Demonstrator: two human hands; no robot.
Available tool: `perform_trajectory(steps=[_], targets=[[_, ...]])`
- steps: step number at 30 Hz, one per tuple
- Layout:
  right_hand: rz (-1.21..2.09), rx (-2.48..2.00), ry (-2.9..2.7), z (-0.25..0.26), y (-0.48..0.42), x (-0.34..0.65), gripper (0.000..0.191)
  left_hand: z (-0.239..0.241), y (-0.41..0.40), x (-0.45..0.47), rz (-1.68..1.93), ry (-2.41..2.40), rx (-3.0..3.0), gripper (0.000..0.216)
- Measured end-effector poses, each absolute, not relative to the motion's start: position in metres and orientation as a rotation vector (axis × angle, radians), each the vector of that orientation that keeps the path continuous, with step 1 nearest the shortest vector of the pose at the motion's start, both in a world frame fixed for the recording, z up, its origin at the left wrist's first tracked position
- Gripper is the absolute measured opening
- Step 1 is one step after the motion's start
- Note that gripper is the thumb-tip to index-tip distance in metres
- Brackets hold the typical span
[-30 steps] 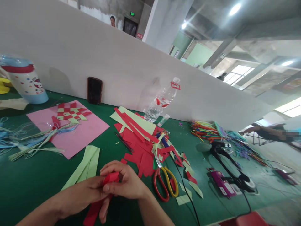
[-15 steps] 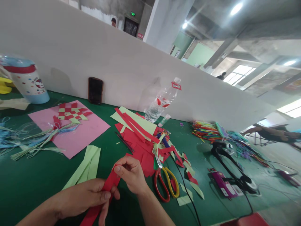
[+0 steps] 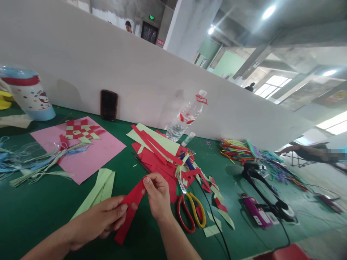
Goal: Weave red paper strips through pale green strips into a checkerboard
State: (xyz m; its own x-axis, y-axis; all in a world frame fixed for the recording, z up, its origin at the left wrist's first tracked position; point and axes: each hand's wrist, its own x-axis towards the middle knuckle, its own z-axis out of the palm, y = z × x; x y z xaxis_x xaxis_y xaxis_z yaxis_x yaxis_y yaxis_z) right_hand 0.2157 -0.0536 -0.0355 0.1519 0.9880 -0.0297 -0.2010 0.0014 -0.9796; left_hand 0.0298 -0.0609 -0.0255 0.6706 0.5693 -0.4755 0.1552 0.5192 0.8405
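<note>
A red paper strip (image 3: pixel 132 213) is stretched slantwise between my hands above the green table. My left hand (image 3: pixel 108 216) pinches its edge about midway along, thumb on top. At the strip's upper right end, my right hand (image 3: pixel 156 193) grips it between thumb and fingers. Light green paper strips (image 3: pixel 104 186) lie just beyond my left hand. Past my right hand is a pile of red paper (image 3: pixel 159 164). Scissors (image 3: pixel 192 211) with one red and one yellow handle rest right of my right hand, their blades on paper scraps.
A pink sheet (image 3: pixel 89 162) carries a woven red-and-green piece (image 3: pixel 81 130). Along the partition stand a cup (image 3: pixel 31 94), a phone (image 3: pixel 108 104) and a water bottle (image 3: pixel 184 119). At right are a black stand (image 3: pixel 267 191), a purple box (image 3: pixel 256 211), a cable (image 3: pixel 217 222) and colourful strips (image 3: pixel 235 150).
My right hand has moved right and slightly down with the strip's end. The strip has slid up through my left hand, so its lower end now shows.
</note>
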Motion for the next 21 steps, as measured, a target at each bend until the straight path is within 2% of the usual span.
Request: perform_trajectory(steps=[6, 12, 21], targets=[[1.119, -1.191, -0.965, -0.037, -0.053, 0.217, 0.041, -0.033, -0.061, 0.031, 0.326, 0.829, 1.082, 0.054], [1.011, -1.178, -0.946, -0.044, -0.047, 0.223, 0.034, -0.039, -0.055, 0.029, 0.504, 0.941, 1.143, 0.048], [1.075, -1.151, -0.886, -0.046, -0.044, 0.224, 0.035, -0.037, -0.053, 0.026, 0.391, 0.975, 1.209, 0.047]])
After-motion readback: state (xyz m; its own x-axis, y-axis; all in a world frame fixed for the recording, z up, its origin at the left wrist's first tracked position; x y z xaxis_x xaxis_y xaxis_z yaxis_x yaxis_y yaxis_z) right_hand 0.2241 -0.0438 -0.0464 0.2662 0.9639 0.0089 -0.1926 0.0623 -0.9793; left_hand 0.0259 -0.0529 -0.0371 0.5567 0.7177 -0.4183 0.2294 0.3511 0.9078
